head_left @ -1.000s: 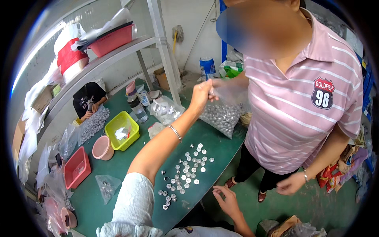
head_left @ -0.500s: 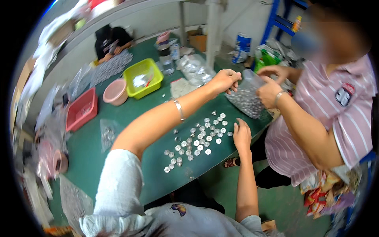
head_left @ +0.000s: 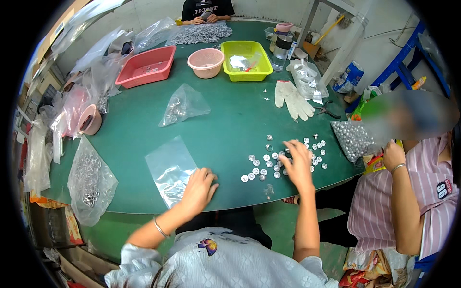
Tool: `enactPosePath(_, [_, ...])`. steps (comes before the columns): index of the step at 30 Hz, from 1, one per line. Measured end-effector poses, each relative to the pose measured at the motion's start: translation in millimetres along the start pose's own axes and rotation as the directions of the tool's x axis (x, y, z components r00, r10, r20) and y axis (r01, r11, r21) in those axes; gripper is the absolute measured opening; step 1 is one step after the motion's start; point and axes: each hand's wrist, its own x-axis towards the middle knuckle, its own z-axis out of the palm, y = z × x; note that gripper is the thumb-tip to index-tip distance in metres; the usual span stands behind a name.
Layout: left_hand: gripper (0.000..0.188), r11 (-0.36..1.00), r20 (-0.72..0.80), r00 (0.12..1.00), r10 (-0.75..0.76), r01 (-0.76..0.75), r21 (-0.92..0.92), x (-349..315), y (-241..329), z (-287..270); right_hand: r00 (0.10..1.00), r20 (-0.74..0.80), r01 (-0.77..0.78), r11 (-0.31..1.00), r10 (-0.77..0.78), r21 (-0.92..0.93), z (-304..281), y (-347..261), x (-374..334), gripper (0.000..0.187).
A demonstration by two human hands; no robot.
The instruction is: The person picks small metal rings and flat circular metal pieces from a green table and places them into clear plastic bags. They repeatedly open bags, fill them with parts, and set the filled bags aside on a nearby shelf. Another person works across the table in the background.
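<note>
Because the metal discs (head_left: 256,162) lie loose, the edge of the table (head_left: 230,129) is the hazard

Since they are scattered near the front rim, a broad sweep by the right hand (head_left: 297,161) could, I judge, push some onto the floor (head_left: 273,225); the flat clear bag (head_left: 169,161), limp and slick-looking, could slip off if tugged. The hands are apart: the left hand (head_left: 199,188) is at the bag's right edge, fingers curled, whether pinching I cannot tell; the right is over the discs, fingers bent, its grip hidden.

Counted: roughly thirty discs, some covered; one flat bag; one bag of metal pieces (head_left: 185,108); one bag of rings (head_left: 91,182); one bag of silver balls (head_left: 353,139); one red tray (head_left: 146,80); one yellow-green basket (head_left: 249,77); two pink bowls (head_left: 206,72); one glove (head_left: 294,101); one pair of pliers (head_left: 329,112).
</note>
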Motion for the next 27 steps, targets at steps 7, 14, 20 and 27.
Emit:
enactPosePath(7, [0.027, 0.984, -0.240, 0.954, -0.180, 0.175, -0.041, -53.3, -21.4, 3.5, 0.989, 0.016, -0.144, 0.979, 0.148, -0.145, 64.9, 3.7, 19.1, 0.022])
enactPosePath(14, [0.024, 0.964, -0.329, 0.910, -0.252, 0.209, -0.162, -77.5, -49.0, -5.9, 0.805, 0.472, -0.485, -0.060, 0.360, 0.873, 24.6, -38.6, -11.0, 0.025])
enactPosePath(20, [0.027, 0.952, -0.327, 0.900, -0.287, 0.229, -0.203, -86.4, -62.8, -11.2, 0.692, 0.720, -0.712, -0.204, -0.044, 0.672, 47.1, -84.5, -16.2, 0.030])
enactPosePath(27, [0.033, 0.941, -0.485, 0.814, -0.318, 0.208, -0.269, -98.5, -76.7, 4.7, 0.815, 0.573, -0.579, -0.091, -0.090, 0.810, 92.4, -146.6, 70.1, 0.032])
